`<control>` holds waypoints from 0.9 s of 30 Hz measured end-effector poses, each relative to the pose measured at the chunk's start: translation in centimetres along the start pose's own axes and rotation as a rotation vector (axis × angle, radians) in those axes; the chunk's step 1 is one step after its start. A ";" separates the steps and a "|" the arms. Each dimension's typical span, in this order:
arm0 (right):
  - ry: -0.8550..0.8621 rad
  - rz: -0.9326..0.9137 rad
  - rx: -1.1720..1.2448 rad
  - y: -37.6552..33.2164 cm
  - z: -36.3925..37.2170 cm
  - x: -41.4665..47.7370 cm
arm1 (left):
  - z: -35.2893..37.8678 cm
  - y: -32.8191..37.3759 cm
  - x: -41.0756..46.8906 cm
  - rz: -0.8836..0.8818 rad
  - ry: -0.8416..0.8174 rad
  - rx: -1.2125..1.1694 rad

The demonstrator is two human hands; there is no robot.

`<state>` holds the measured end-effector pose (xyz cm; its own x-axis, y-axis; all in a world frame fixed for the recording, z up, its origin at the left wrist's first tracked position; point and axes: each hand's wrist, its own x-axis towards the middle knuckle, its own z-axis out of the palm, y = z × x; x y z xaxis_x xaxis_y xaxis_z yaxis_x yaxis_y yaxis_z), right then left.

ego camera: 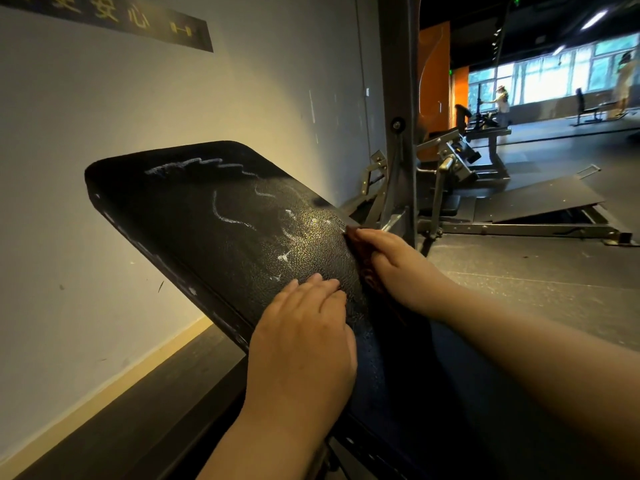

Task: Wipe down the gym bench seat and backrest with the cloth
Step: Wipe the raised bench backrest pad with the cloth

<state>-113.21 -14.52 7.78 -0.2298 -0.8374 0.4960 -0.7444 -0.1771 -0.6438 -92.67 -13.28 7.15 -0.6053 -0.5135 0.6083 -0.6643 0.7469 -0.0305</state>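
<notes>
Head view, left hand: the left hand (304,327) is laid flat on the lower part of the backrest (194,216), fingers straight and close together, with nothing held.
Right hand: the right hand (394,265) is set against the backrest's right edge, fingers bent over the cloth (363,268), which is gripped and pressed to the pad.
Cloth: dark reddish-brown and bunched, it is mostly hidden under the right hand and touches the pad's edge.
Backrest: black, pebbled padding is tilted up and away from the camera; white streaks (228,216) are spread across its upper and middle surface.
Wall: a pale wall (104,116) is seen just left of the pad, with a dark sign (138,19) lettered in yellow near the top.
Behind: a grey steel upright (398,81) is seen beyond the right hand, with a sloped ramp plate (540,199) on the dark floor (540,271).
</notes>
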 end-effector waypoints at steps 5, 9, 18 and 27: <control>0.047 0.006 0.082 -2.1 1.9 -0.8 | -1.9 -1.6 2.1 -0.009 -0.123 -0.085; -0.075 -0.286 0.005 -2.5 1.1 -4.1 | -1.9 -1.1 3.3 -0.064 -0.070 -0.163; 0.027 -0.066 0.070 -1.5 1.8 -0.9 | 0.2 -0.5 2.3 -0.022 0.082 0.035; 0.001 -0.049 -0.080 0.2 0.3 2.3 | 0.4 -0.6 2.3 -0.003 0.095 0.079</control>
<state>-113.73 -16.59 8.59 -0.1923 -0.8280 0.5267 -0.8027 -0.1760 -0.5698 -93.81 -15.06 8.28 -0.5615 -0.4709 0.6804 -0.7008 0.7079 -0.0884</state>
